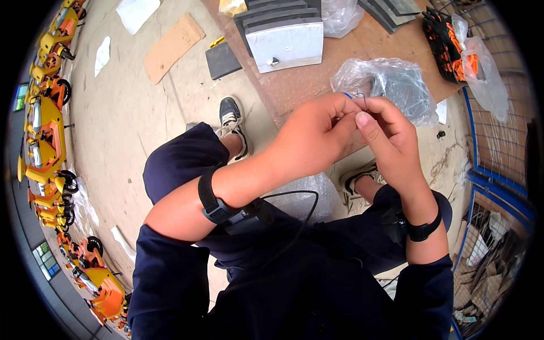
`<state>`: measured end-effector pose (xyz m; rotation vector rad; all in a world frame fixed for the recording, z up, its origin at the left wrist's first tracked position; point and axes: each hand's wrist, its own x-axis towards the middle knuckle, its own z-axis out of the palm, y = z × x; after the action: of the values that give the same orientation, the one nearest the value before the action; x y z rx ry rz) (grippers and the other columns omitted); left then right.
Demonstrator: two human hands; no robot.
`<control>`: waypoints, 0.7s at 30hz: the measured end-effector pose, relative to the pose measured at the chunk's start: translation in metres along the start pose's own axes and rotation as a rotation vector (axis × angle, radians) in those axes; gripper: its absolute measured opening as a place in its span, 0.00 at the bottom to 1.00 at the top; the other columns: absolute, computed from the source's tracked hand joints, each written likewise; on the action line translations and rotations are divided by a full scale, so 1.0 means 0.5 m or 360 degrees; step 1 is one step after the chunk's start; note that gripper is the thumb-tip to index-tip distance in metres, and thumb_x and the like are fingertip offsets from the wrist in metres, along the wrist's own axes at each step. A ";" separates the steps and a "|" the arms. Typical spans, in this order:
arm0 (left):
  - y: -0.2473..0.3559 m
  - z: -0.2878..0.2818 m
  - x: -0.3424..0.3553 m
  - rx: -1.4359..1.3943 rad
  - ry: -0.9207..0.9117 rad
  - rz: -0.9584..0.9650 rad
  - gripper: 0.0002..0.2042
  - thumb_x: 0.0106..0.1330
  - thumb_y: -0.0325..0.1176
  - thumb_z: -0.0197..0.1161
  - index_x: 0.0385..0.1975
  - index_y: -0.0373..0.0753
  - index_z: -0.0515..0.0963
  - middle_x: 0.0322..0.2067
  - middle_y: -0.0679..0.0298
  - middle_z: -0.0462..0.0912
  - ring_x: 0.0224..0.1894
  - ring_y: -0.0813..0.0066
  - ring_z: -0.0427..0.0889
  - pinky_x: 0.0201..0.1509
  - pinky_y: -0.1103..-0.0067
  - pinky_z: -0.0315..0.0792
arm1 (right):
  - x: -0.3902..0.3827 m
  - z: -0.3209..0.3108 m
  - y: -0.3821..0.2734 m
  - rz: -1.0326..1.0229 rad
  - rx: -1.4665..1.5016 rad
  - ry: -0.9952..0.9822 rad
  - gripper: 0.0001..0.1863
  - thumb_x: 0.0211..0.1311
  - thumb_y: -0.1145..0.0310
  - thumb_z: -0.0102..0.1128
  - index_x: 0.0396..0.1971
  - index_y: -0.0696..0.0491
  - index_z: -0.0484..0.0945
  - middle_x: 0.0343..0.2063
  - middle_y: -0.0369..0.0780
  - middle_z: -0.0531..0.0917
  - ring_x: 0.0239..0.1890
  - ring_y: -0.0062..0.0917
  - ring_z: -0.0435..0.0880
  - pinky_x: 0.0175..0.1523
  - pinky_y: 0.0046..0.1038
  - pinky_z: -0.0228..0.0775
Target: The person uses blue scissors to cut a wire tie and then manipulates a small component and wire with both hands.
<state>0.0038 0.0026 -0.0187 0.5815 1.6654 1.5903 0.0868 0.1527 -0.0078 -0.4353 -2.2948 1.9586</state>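
Observation:
My left hand and my right hand meet in front of me, fingertips together. Both are pinched closed around a thin dark wire, whose fine ends stick up between the fingers. A bit of blue shows beside the left fingers; what it belongs to I cannot make out. Just beyond the hands, a dark flat piece in clear plastic wrap lies on the brown board. Farther back on it stands a row of dark panels with a silver-grey plate at the front.
Black and orange gloves and a clear plastic bag lie at the board's right end. Blue-framed mesh cages line the right side. Cardboard and a dark panel lie on the floor. Yellow scooters stand far left.

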 end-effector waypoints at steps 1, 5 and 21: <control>-0.002 0.004 -0.001 0.0031 0.0006 0.0027 0.07 0.69 0.30 0.54 0.39 0.34 0.77 0.25 0.69 0.77 0.26 0.86 0.71 0.30 0.85 0.67 | 0.001 0.002 0.002 0.0041 0.0085 -0.0016 0.11 0.64 0.69 0.58 0.42 0.60 0.78 0.34 0.35 0.80 0.35 0.14 0.75 0.41 0.18 0.68; -0.002 0.007 -0.002 0.0089 -0.0049 -0.0018 0.07 0.69 0.29 0.54 0.39 0.33 0.77 0.26 0.66 0.79 0.27 0.85 0.73 0.32 0.84 0.68 | 0.009 -0.011 0.006 0.0091 0.0193 -0.0090 0.11 0.64 0.71 0.59 0.43 0.61 0.79 0.34 0.35 0.81 0.36 0.15 0.78 0.43 0.18 0.70; 0.048 -0.026 -0.008 0.0380 0.0143 0.0463 0.13 0.66 0.26 0.59 0.50 0.37 0.75 0.32 0.67 0.78 0.32 0.83 0.75 0.36 0.84 0.70 | 0.012 -0.078 -0.014 0.0187 0.0415 -0.0513 0.12 0.65 0.69 0.58 0.42 0.60 0.79 0.30 0.38 0.82 0.34 0.20 0.81 0.44 0.24 0.73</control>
<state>-0.0078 -0.0060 0.0049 0.9220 1.9229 1.6488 0.0899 0.1904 0.0049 -0.2489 -2.1765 2.5072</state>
